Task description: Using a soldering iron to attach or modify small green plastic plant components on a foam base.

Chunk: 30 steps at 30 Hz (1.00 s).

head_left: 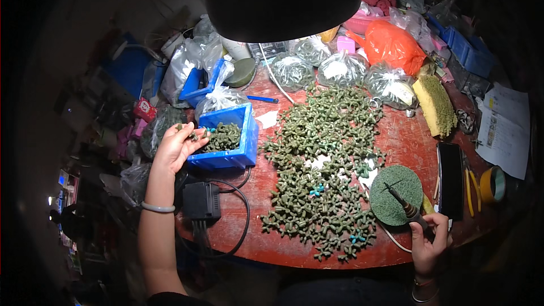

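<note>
I look down on the red tabletop [405,136], and its largest load is the heap of branched green pieces [300,192] across the middle. Left of it stands the blue bin [226,158], partly filled with similar pieces; right of it lies the round green pad [391,209]. My left hand [178,150] is at the bin's left side with its grip closed loosely on a few small pieces [194,136], though I cannot tell how many. My right hand [430,238] has its grip wrapped around the handle of the pen-like tool [411,211], whose thin dark tip points up and left above the pad. I judge the tool light and rigid with a delicate tip, so I'd hold the thicker handle, well back. The pieces, smallest of all, look light, stiffish and likely to snag together; I'd pinch each by one arm, gently
</note>
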Each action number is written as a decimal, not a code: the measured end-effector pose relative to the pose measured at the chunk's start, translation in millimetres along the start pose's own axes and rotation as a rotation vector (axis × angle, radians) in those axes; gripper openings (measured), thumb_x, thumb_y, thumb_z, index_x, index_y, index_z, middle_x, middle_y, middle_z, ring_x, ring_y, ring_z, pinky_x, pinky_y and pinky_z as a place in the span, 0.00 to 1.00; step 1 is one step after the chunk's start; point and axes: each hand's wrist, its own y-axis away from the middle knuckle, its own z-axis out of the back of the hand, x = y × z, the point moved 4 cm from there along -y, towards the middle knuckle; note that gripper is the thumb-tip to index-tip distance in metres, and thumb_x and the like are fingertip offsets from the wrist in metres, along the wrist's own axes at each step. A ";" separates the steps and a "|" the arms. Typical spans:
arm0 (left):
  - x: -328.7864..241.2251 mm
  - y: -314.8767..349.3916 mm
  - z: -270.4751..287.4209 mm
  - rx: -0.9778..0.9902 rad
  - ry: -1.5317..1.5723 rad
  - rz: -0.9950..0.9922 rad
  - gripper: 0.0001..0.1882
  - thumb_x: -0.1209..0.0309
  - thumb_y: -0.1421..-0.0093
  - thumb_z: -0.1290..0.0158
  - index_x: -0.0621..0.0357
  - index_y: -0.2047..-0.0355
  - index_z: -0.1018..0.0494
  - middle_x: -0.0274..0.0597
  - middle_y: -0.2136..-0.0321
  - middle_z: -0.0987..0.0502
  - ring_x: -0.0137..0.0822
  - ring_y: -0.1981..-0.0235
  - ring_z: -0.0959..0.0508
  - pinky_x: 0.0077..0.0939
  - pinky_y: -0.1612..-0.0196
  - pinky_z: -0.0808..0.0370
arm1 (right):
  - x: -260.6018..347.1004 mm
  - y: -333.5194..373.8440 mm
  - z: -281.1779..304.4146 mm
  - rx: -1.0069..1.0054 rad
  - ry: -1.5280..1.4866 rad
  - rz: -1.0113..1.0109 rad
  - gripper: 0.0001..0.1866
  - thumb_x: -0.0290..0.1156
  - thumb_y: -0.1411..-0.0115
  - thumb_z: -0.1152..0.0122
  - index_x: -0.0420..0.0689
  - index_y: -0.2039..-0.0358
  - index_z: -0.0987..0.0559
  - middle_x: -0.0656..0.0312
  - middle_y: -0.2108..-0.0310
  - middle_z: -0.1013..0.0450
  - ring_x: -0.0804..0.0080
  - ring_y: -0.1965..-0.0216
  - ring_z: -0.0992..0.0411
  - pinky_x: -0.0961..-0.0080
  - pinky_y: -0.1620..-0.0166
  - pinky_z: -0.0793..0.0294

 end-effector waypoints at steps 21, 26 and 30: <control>-2.6 11.3 -11.7 -0.134 -0.287 -0.146 0.07 0.71 0.30 0.53 0.62 0.61 0.36 0.50 0.63 0.24 0.37 0.63 0.21 0.36 0.58 0.15 | -0.4 0.6 0.4 -0.014 0.025 0.028 0.15 0.32 0.39 0.32 0.37 0.64 0.29 0.63 0.73 0.33 0.78 0.74 0.34 0.81 0.70 0.34; -2.6 15.5 -9.1 -0.152 -0.323 -0.165 0.07 0.70 0.29 0.53 0.62 0.60 0.36 0.51 0.61 0.23 0.38 0.61 0.19 0.33 0.59 0.16 | -2.0 1.6 0.2 0.000 0.035 0.013 0.15 0.33 0.39 0.32 0.37 0.64 0.29 0.62 0.73 0.33 0.78 0.74 0.33 0.80 0.70 0.34; -4.9 18.7 -6.2 -0.166 -0.369 -0.181 0.09 0.68 0.29 0.53 0.62 0.59 0.36 0.52 0.60 0.22 0.40 0.61 0.17 0.30 0.62 0.16 | -0.6 0.5 -0.9 -0.005 0.049 0.050 0.16 0.33 0.39 0.32 0.37 0.64 0.29 0.61 0.72 0.33 0.76 0.74 0.33 0.79 0.70 0.33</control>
